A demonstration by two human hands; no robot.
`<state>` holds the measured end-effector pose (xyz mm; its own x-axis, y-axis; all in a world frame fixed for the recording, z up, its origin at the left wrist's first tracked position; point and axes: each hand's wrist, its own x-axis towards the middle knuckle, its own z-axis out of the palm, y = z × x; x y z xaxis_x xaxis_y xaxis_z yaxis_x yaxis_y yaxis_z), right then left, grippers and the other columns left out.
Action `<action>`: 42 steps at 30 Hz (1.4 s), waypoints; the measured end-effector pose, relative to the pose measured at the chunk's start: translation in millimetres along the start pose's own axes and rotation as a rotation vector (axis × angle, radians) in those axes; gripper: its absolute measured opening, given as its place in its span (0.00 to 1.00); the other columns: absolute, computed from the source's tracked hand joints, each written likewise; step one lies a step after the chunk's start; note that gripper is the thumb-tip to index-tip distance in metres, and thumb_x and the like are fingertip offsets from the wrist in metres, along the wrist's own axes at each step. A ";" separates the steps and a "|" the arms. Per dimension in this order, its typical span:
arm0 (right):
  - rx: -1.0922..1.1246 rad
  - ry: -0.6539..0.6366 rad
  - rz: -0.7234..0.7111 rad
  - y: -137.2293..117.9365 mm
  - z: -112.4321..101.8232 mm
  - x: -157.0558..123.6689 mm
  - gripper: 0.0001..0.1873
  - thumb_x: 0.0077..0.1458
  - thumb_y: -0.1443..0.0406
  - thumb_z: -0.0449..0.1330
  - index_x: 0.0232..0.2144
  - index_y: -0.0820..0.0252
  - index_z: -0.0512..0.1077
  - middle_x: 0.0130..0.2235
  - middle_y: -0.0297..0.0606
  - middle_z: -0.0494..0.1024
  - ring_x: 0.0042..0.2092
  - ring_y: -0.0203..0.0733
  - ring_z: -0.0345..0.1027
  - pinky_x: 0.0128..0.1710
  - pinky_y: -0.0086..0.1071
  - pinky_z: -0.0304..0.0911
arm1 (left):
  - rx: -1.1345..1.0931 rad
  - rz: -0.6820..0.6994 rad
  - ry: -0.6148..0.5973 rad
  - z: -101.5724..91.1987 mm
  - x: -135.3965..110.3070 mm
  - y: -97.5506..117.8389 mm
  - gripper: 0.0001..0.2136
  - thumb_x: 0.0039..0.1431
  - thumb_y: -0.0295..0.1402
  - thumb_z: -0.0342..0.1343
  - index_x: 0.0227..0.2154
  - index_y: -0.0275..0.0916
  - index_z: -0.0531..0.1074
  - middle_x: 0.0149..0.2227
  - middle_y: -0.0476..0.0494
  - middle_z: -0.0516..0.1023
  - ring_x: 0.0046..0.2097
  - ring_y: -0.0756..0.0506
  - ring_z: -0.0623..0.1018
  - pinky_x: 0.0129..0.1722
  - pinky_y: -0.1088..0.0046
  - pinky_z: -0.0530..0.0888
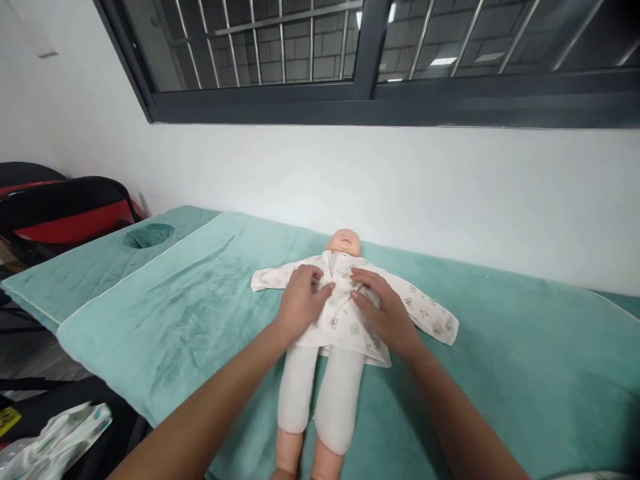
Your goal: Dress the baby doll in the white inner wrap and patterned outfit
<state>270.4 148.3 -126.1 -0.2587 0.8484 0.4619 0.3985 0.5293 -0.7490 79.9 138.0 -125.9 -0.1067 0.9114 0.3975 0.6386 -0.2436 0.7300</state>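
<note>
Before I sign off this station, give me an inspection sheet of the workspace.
Surface: green cover, creased, with a round recess at the left end.
Job's things: doll on its back; white patterned shirt over its torso, sleeves spread.
Clutter: crumpled white-and-green bundle, lower left.
Grips: left grip and right grip, bare hands at the shirt front; any pinch unclear.
Cables: nothing seen.
Surroundings: white wall, barred window, red-and-black chair.

No legible text or numbers.
</note>
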 end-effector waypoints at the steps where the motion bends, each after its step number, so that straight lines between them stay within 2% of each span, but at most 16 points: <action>1: -0.054 0.005 -0.045 3.1 4.9 -1.7 0.16 0.59 0.60 0.57 0.49 0.52 0.71 0.58 0.41 0.70 0.60 0.48 0.61 0.62 0.48 0.54 | 0.023 0.009 -0.002 -2.1 -11.5 0.2 0.07 0.58 0.35 0.56 0.38 0.40 0.68 0.38 0.45 0.72 0.42 0.45 0.72 0.45 0.65 0.70; 3: -0.118 0.005 -0.088 7.4 12.5 -7.5 0.18 0.61 0.59 0.55 0.53 0.52 0.69 0.61 0.41 0.67 0.64 0.48 0.56 0.64 0.51 0.51 | 0.040 0.040 -0.013 -6.4 -35.3 -0.2 0.07 0.61 0.31 0.52 0.41 0.42 0.70 0.40 0.44 0.72 0.44 0.44 0.72 0.48 0.63 0.70; 6: -0.173 0.016 -0.113 8.0 17.6 -25.4 0.23 0.61 0.59 0.54 0.58 0.50 0.64 0.64 0.41 0.62 0.66 0.50 0.51 0.65 0.53 0.49 | 0.013 0.103 -0.053 -11.3 -69.7 -5.9 0.15 0.61 0.25 0.47 0.47 0.46 0.72 0.48 0.42 0.71 0.52 0.42 0.70 0.53 0.59 0.68; 10: -0.192 -0.043 -0.086 0.3 19.4 -67.0 0.31 0.59 0.57 0.58 0.62 0.49 0.56 0.68 0.42 0.53 0.68 0.52 0.46 0.64 0.54 0.50 | -0.063 0.150 -0.060 -10.4 -98.9 -19.8 0.20 0.54 0.24 0.55 0.50 0.47 0.70 0.59 0.42 0.64 0.61 0.40 0.63 0.60 0.54 0.65; 11: -0.202 -0.037 -0.068 -2.3 19.8 -78.0 0.31 0.58 0.57 0.59 0.62 0.50 0.57 0.67 0.43 0.54 0.67 0.52 0.48 0.63 0.53 0.52 | -0.098 0.139 -0.044 -9.1 -102.0 -22.5 0.19 0.53 0.23 0.56 0.48 0.47 0.70 0.59 0.43 0.64 0.61 0.40 0.63 0.61 0.55 0.64; 13: -0.245 0.048 -0.037 -7.3 20.5 -96.2 0.24 0.58 0.58 0.59 0.56 0.51 0.64 0.62 0.45 0.62 0.63 0.51 0.56 0.60 0.50 0.58 | -0.175 0.102 -0.002 -6.8 -104.8 -25.4 0.14 0.55 0.23 0.55 0.42 0.46 0.73 0.58 0.44 0.65 0.61 0.42 0.64 0.60 0.58 0.65; 16: -0.288 0.185 0.012 -12.9 20.2 -109.8 0.09 0.61 0.59 0.56 0.41 0.54 0.70 0.46 0.43 0.73 0.48 0.47 0.68 0.49 0.43 0.65 | -0.273 0.079 0.057 -7.0 -106.6 -25.4 0.08 0.61 0.26 0.51 0.36 0.44 0.73 0.54 0.44 0.68 0.58 0.44 0.68 0.58 0.61 0.67; 19: -0.271 0.179 0.093 -17.0 19.3 -112.5 0.08 0.62 0.60 0.52 0.34 0.55 0.69 0.36 0.39 0.74 0.40 0.45 0.68 0.42 0.39 0.65 | -0.322 0.076 0.131 -11.9 -111.6 -24.9 0.07 0.64 0.28 0.48 0.38 0.43 0.70 0.51 0.43 0.69 0.55 0.45 0.70 0.57 0.61 0.68; 25: -0.234 0.057 0.259 -34.5 23.8 -136.0 0.08 0.61 0.59 0.53 0.33 0.55 0.68 0.34 0.37 0.76 0.36 0.45 0.69 0.37 0.38 0.65 | -0.327 -0.021 0.195 -20.3 -122.3 -26.2 0.05 0.63 0.28 0.45 0.36 0.42 0.66 0.48 0.43 0.70 0.53 0.45 0.70 0.55 0.63 0.68; 30: -0.290 -0.002 0.210 -44.8 19.0 -182.6 0.08 0.62 0.60 0.52 0.34 0.53 0.69 0.38 0.39 0.76 0.40 0.46 0.71 0.40 0.38 0.68 | -0.367 -0.034 0.185 -22.3 -126.1 -28.8 0.05 0.61 0.26 0.47 0.36 0.42 0.66 0.47 0.44 0.69 0.52 0.45 0.70 0.55 0.65 0.67; 33: -0.423 0.080 0.138 -32.9 -6.5 -214.3 0.09 0.61 0.60 0.53 0.40 0.53 0.71 0.47 0.42 0.75 0.48 0.47 0.70 0.48 0.43 0.68 | -0.414 -0.026 0.168 -23.0 -127.5 -31.9 0.05 0.61 0.27 0.48 0.35 0.41 0.67 0.45 0.44 0.70 0.52 0.45 0.70 0.54 0.64 0.66; 37: -0.704 0.259 0.115 -7.3 -74.5 -252.0 0.12 0.58 0.58 0.55 0.43 0.54 0.70 0.52 0.47 0.73 0.52 0.54 0.69 0.53 0.51 0.64 | -0.445 -0.013 0.143 -24.2 -129.3 -33.7 0.05 0.61 0.28 0.48 0.34 0.40 0.69 0.45 0.44 0.71 0.50 0.45 0.71 0.53 0.64 0.67; 40: -0.919 0.328 0.208 7.3 -130.5 -274.6 0.17 0.56 0.53 0.54 0.42 0.55 0.70 0.52 0.53 0.73 0.54 0.63 0.67 0.53 0.56 0.62 | -0.442 0.007 0.134 -25.4 -131.8 -32.7 0.06 0.62 0.29 0.49 0.36 0.40 0.71 0.47 0.44 0.72 0.52 0.44 0.71 0.55 0.63 0.66; 42: -1.012 0.340 0.307 13.4 -157.2 -287.4 0.22 0.54 0.48 0.53 0.42 0.56 0.70 0.51 0.56 0.73 0.54 0.68 0.66 0.52 0.58 0.62 | -0.440 0.024 0.131 -26.1 -134.1 -32.1 0.07 0.63 0.29 0.49 0.37 0.41 0.72 0.46 0.44 0.73 0.51 0.44 0.72 0.55 0.63 0.66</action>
<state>488.4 -86.9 -194.2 0.1672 0.8210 0.5459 0.9788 -0.0718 -0.1917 53.8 15.0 -188.1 -0.2090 0.8611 0.4635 0.2604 -0.4078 0.8751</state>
